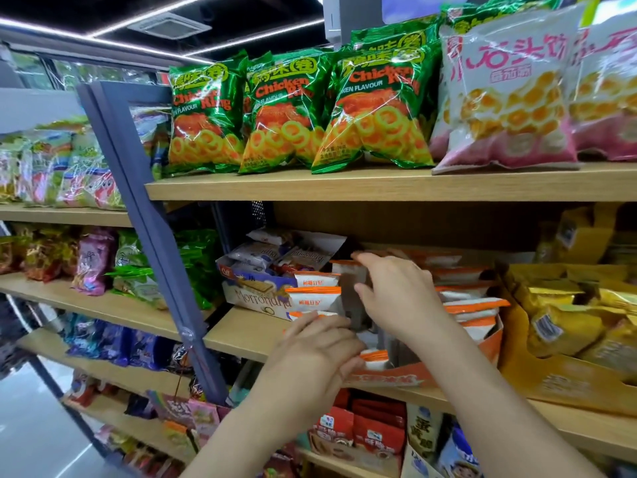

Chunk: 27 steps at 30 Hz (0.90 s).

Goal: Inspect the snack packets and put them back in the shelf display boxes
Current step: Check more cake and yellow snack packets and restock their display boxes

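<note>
1. Where the frame centres, the grip of the right hand pinches a brown flat snack packet, upright in the orange cardboard display box.
2. Lower down, the left hand lies on orange-and-white packets; I cannot tell whether its grip pinches any.

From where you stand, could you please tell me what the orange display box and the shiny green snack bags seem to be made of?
The orange display box looks like printed cardboard, matte, with a cut, folded front edge. The shiny green snack bags seem plastic or foil film: crinkled, with bright light streaks.
</note>
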### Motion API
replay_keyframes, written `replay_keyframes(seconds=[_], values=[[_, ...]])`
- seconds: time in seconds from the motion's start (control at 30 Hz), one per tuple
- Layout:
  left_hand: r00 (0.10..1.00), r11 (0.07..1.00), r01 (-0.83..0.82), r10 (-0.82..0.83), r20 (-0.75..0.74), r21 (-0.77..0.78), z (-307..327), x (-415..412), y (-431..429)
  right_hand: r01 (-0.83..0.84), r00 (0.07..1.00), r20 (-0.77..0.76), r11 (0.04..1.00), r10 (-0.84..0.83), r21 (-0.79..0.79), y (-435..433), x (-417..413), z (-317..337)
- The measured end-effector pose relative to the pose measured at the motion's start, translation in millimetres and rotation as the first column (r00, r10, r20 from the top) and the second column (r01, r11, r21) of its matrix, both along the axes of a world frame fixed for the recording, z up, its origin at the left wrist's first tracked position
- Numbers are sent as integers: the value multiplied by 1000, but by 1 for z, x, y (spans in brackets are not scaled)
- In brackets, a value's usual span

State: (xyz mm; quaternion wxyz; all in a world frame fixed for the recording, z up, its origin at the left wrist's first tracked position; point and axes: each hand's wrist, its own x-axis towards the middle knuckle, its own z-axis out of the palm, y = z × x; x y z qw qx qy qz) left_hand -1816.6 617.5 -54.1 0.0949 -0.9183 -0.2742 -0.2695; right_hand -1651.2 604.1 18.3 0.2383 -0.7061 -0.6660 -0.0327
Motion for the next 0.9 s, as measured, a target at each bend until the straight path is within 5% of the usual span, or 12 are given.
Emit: replay_keyframes(seconds=[0.3,0.53,0.77,0.9], values=[[1000,1000,24,-25,14,7,-5,0,-6,95,979,183,995,-88,-30,26,-20,5],[1000,1000,-8,8,3,5,-3,9,1,26,990,-141,954,17,299,-9,-11,32],[988,983,-138,127,-89,-124,21,25,12,-68,945,-189,725,268,685,-79,-1,-1],[995,984,-42,58,85,-173,20,23,3,-75,933,-180,658,311,749,-99,7,-41]])
